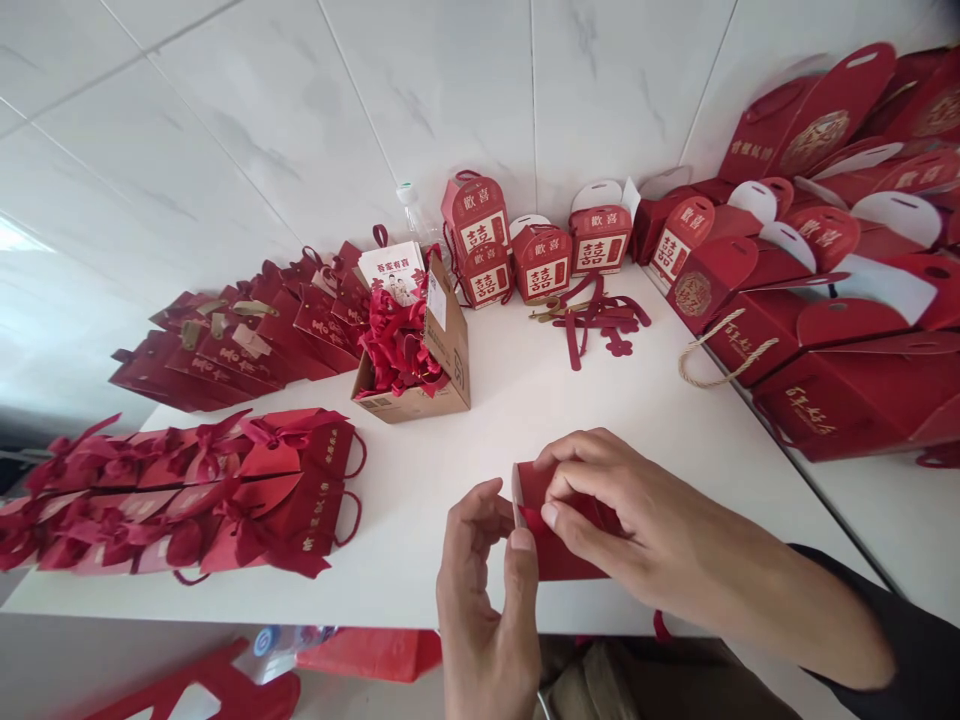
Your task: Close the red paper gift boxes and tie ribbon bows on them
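While left hand (487, 610) and right hand (622, 505) grasp the red box (561, 556), its flap (517, 492) faces left, long axis unclear.

A red paperboard box (562, 562) stands near the front edge of the white table (405, 565), a panel upright at its left end, partly hidden behind the right hand (637, 510).

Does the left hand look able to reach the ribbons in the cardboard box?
Probably yes: nothing stands between the left hand and the cardboard box, and red ribbons show above its near rim, though the hand touches a red gift box.
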{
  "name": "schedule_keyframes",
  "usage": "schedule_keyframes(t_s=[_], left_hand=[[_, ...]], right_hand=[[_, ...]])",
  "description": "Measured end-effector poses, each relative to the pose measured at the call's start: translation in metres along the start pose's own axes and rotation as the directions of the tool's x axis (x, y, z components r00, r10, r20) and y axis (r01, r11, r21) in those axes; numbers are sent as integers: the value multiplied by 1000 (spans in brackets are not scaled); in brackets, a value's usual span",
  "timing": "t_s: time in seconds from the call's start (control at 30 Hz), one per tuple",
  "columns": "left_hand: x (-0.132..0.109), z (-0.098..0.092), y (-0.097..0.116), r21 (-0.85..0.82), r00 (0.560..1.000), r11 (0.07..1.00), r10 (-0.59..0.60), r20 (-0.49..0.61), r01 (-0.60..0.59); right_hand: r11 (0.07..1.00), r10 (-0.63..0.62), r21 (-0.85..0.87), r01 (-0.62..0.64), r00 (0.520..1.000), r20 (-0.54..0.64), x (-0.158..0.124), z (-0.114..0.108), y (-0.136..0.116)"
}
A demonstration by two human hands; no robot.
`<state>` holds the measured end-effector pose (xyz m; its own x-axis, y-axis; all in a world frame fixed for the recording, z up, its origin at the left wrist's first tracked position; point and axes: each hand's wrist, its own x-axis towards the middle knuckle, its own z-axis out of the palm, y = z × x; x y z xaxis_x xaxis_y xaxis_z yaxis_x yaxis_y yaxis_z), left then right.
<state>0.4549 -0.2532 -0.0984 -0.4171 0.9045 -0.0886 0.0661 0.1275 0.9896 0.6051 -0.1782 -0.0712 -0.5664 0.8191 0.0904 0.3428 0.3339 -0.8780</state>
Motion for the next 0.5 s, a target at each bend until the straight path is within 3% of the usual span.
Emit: schedule_keyframes(t_s=[0.5], left_hand=[[1,-3,1,-12,999,999,-36,28,37]], right_hand=[[999,22,26,-23,999,26,3,-1,0]])
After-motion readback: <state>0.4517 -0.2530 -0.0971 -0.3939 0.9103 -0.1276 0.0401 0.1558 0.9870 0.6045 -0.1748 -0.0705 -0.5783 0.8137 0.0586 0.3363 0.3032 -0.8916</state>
